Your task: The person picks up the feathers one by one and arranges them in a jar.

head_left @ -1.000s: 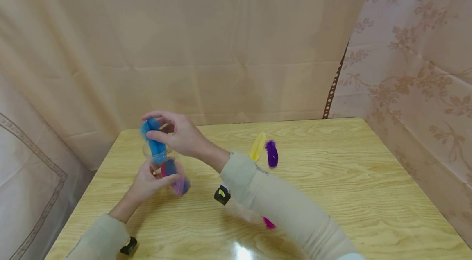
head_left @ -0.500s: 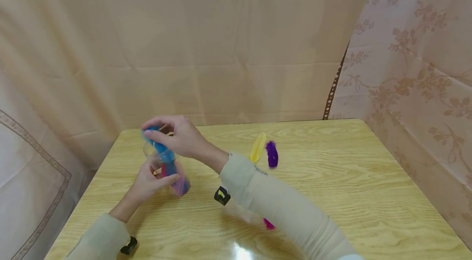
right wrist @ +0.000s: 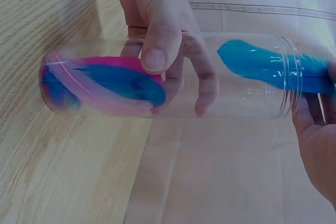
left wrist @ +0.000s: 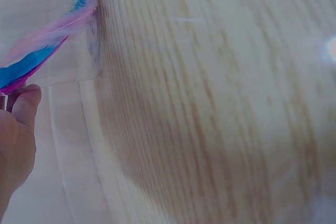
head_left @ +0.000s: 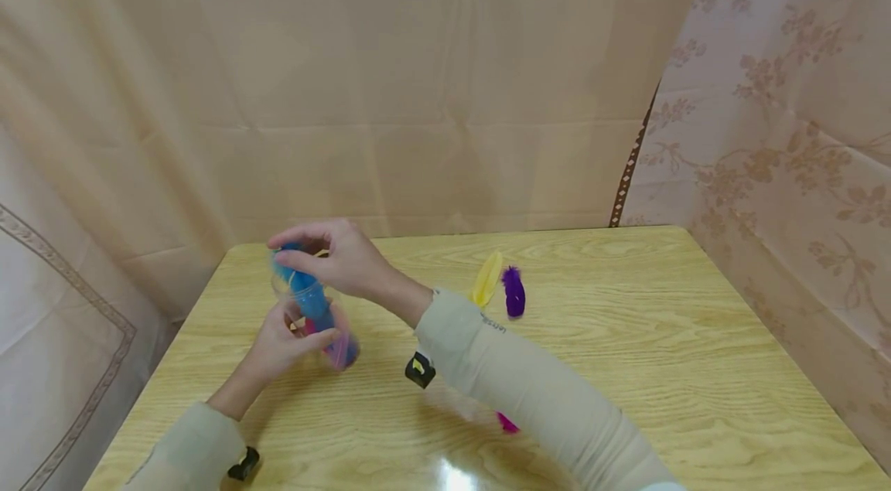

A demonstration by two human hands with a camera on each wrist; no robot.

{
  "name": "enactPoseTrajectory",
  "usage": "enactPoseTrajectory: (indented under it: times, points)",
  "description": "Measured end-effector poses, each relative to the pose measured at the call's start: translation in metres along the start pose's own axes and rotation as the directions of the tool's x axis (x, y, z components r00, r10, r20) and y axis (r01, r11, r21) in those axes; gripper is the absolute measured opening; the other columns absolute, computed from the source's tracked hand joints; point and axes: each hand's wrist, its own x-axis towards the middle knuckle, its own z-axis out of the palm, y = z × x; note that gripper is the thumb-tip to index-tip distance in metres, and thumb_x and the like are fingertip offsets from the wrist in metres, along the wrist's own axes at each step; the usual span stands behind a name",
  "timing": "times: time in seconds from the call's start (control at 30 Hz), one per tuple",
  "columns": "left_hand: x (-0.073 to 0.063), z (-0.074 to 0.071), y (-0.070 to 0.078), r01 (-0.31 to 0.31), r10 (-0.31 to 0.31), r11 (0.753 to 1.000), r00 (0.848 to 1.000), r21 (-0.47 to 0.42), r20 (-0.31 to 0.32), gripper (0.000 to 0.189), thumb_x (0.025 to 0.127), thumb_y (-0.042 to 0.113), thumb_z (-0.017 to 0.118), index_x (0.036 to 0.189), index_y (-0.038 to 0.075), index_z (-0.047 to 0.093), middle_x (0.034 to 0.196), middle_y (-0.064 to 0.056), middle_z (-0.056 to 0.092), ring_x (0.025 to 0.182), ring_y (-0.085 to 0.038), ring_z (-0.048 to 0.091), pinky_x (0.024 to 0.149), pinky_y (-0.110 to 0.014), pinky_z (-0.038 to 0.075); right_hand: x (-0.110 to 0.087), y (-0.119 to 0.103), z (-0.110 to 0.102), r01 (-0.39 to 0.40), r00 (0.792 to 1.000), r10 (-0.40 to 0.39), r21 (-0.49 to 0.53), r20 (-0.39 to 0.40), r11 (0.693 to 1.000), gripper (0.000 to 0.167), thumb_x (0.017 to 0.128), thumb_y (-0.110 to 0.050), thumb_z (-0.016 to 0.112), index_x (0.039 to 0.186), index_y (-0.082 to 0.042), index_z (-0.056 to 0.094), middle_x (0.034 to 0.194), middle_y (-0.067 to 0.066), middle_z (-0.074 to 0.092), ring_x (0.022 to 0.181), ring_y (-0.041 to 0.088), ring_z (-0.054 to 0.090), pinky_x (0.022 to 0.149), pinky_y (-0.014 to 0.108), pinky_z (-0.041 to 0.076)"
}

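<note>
My left hand [head_left: 281, 344] grips a clear cylindrical jar [right wrist: 236, 103] around its middle, thumb on the near side. The jar leans, its round mouth toward the upper left in the head view. At that mouth my right hand [head_left: 334, 255] pinches a bright blue feather [right wrist: 252, 66] between thumb and fingers. The feather's far end reaches inside past the ridged neck, while its other end stays outside in the fingers. Lower in the jar lie a pale pink feather [right wrist: 110, 90], a darker blue feather [right wrist: 128, 81] and a magenta feather [right wrist: 115, 61], overlapping each other.
On the wood-grain table [head_left: 626, 359] lie a yellow feather [head_left: 487, 278] and a purple feather [head_left: 513, 291], side by side. A magenta feather [head_left: 507, 423] is partly covered by the right sleeve, with a pale blurred patch near it. Curtains [head_left: 445, 89] hang behind the table.
My right hand has lowered slightly, and the blue feather has slid from above the mouth further into the jar. My left hand and the jar have stayed in place.
</note>
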Motion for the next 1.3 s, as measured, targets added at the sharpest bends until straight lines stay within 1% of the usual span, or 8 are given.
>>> enactPoseTrajectory:
  times: [0.13, 0.23, 0.47, 0.7, 0.87, 1.17, 1.3]
  points:
    - [0.0001, 0.0005, 0.0009, 0.016, -0.016, 1.000, 1.000, 0.010, -0.004, 0.055, 0.089, 0.008, 0.078, 0.136, 0.007, 0.049, 0.125, -0.012, 0.066, 0.110, -0.018, 0.055, 0.088, -0.038, 0.045, -0.0003, -0.0004, 0.0001, -0.006, 1.000, 0.006, -0.007, -0.010, 1.000, 0.018, 0.097, -0.010, 0.070, 0.113, -0.005, 0.076, 0.109, 0.001, 0.076, 0.086, 0.001, 0.066, 0.077, 0.025, 0.056]
    - [0.0001, 0.0006, 0.0016, 0.021, -0.021, 1.000, 1.000, 0.010, -0.004, 0.055, 0.089, 0.008, 0.078, 0.136, 0.006, 0.049, 0.124, -0.012, 0.066, 0.109, -0.019, 0.055, 0.088, -0.038, 0.046, -0.0001, -0.0002, 0.0000, -0.012, 1.000, 0.012, -0.014, -0.015, 1.000, 0.017, 0.097, -0.010, 0.070, 0.111, -0.005, 0.077, 0.108, 0.000, 0.076, 0.085, -0.001, 0.066, 0.078, 0.026, 0.056]
    - [0.0009, 0.0001, 0.0013, 0.004, -0.004, 1.000, 1.000, 0.003, 0.000, 0.055, 0.089, 0.006, 0.078, 0.136, 0.001, 0.049, 0.124, -0.014, 0.066, 0.109, -0.017, 0.057, 0.088, -0.036, 0.047, 0.0002, 0.0009, -0.0002, -0.040, 0.999, 0.039, -0.023, -0.019, 0.999, 0.016, 0.096, -0.011, 0.070, 0.110, -0.006, 0.077, 0.106, -0.002, 0.075, 0.084, -0.001, 0.066, 0.076, 0.022, 0.056]
    - [0.0007, -0.0001, 0.0018, -0.005, 0.005, 1.000, 1.000, 0.008, 0.002, 0.055, 0.089, 0.006, 0.078, 0.136, -0.001, 0.049, 0.125, -0.014, 0.067, 0.111, -0.017, 0.057, 0.089, -0.037, 0.047, 0.0000, 0.0015, -0.0003, -0.044, 0.999, 0.043, -0.019, -0.014, 0.999, 0.017, 0.097, -0.012, 0.071, 0.112, -0.007, 0.076, 0.106, -0.002, 0.075, 0.084, 0.000, 0.066, 0.076, 0.021, 0.056]
    - [0.0006, 0.0002, 0.0014, -0.003, 0.003, 1.000, 1.000, 0.004, 0.004, 0.055, 0.089, 0.006, 0.078, 0.136, 0.000, 0.049, 0.127, -0.013, 0.066, 0.113, -0.017, 0.056, 0.090, -0.038, 0.046, -0.0001, 0.0020, -0.0001, -0.047, 0.999, 0.047, -0.024, -0.012, 0.999, 0.018, 0.097, -0.012, 0.071, 0.112, -0.007, 0.076, 0.104, -0.003, 0.075, 0.082, 0.001, 0.066, 0.075, 0.022, 0.056]
    - [0.0004, 0.0002, 0.0008, 0.008, -0.008, 1.000, 1.000, -0.001, -0.001, 0.055, 0.089, 0.006, 0.078, 0.136, 0.001, 0.049, 0.127, -0.014, 0.066, 0.112, -0.016, 0.057, 0.089, -0.035, 0.048, -0.0002, 0.0023, -0.0005, -0.055, 0.998, 0.055, -0.010, -0.013, 0.998, 0.018, 0.097, -0.013, 0.071, 0.113, -0.007, 0.076, 0.104, -0.003, 0.075, 0.082, 0.002, 0.066, 0.075, 0.022, 0.056]
    - [0.0002, 0.0004, 0.0016, 0.009, -0.009, 1.000, 1.000, 0.007, -0.001, 0.058, 0.089, 0.007, 0.078, 0.138, 0.003, 0.048, 0.127, -0.013, 0.066, 0.113, -0.017, 0.056, 0.089, -0.039, 0.046, -0.0010, 0.0020, -0.0008, -0.065, 0.998, 0.065, 0.001, -0.010, 0.998, 0.019, 0.097, -0.014, 0.071, 0.114, -0.008, 0.075, 0.104, -0.003, 0.074, 0.083, 0.003, 0.066, 0.075, 0.022, 0.056]
